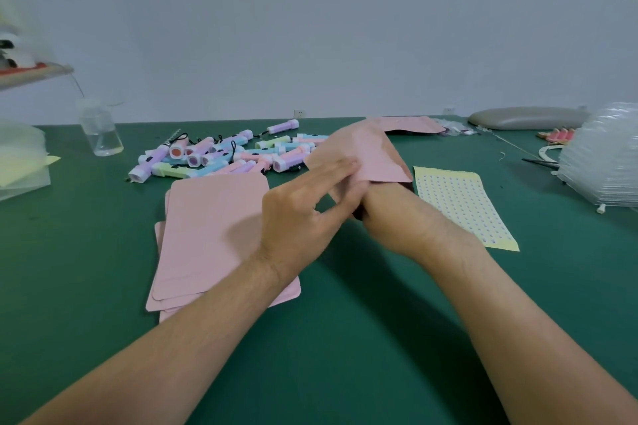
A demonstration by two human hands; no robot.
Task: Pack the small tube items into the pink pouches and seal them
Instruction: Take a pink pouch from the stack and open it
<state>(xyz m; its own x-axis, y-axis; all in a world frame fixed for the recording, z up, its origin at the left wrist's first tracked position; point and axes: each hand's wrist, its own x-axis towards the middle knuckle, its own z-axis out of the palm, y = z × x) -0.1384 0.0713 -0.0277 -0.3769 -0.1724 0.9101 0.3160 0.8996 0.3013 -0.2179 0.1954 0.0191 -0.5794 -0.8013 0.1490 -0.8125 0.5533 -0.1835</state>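
From the head camera, my left hand reached across in front of me to the pink pouch, which I held tilted above the green table, its open mouth toward me. My left fingers lay nearly straight along the pouch's outer face with the thumb underneath, pinching the edge near the mouth. My right hand was pushed into that mouth up to the knuckles. Its fingers were hidden inside the pouch, so I could not tell how far they were spread or whether they held anything.

The tubes, pastel with white ends, lay in a loose pile on the table beyond my left hand, just behind the stack of pouches, which lay flat under my left forearm. A yellow sticker sheet lay flat just beside my right wrist. Farther back stood a glass bottle at the left, a grey pad near the wall, and a heap of clear plastic at the right edge.
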